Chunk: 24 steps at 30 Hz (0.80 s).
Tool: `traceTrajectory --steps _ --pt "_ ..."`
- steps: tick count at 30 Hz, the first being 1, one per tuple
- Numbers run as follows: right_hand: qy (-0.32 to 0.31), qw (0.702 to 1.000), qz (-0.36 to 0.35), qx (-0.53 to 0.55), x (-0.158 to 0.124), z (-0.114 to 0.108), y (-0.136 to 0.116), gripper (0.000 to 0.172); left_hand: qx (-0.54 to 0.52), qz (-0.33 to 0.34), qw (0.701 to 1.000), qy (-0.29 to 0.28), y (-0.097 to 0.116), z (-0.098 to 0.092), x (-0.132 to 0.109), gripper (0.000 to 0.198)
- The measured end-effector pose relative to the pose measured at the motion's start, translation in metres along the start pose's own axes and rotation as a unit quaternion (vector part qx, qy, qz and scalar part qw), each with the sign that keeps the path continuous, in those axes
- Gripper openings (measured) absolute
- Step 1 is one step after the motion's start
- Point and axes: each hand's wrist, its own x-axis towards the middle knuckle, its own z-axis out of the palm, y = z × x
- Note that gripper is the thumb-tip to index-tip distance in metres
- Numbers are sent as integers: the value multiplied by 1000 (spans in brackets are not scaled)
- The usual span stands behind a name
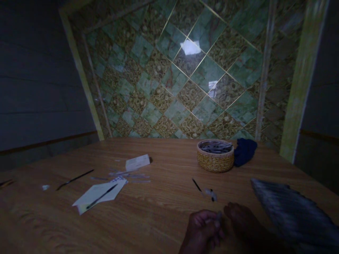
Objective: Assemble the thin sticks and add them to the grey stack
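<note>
Both hands (203,227) perhaps pinching a pen part (218,216)

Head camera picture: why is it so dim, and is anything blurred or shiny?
Head view: dark overall with a bluish cast; bright glare patches on the tiled wall; the hands, left hand and right hand, are murky, the small thing between them unclear; the striped sleeve is smeared by motion blur; the basket stays fairly sharp.

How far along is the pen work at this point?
Done: the woven basket already holds a pile of pen-like pieces. In hand: the left hand and right hand meet on one small piece, blurred. Left: loose pen parts and pens by the paper.
</note>
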Motion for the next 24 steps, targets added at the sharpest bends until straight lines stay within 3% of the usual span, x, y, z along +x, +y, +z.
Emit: traceTrajectory --steps 3,5,8,12,15,19,24 --pt "-7 994 46 103 -2 -19 -6 32 0 2 1000 -7 0 2 -1 41" --pt "34 969 61 235 -3 -33 -10 30 -3 1 1000 -9 0 3 -2 41" --pt "62 893 105 433 -3 -45 -14 24 -5 2 1000 -12 -1 4 -2 41" --pt "48 770 225 595 -2 -50 -19 18 -3 3 1000 -21 -2 4 -2 41" --pt "50 706 225 670 -1 -59 -23 26 1 0 1000 -20 -2 4 -2 42" --pt "74 672 219 704 -3 -72 -30 35 -10 -2 1000 -15 -3 4 -2 43" --pt "57 635 201 743 -3 -72 -38 33 -15 1 1000 2 -4 4 -2 41"
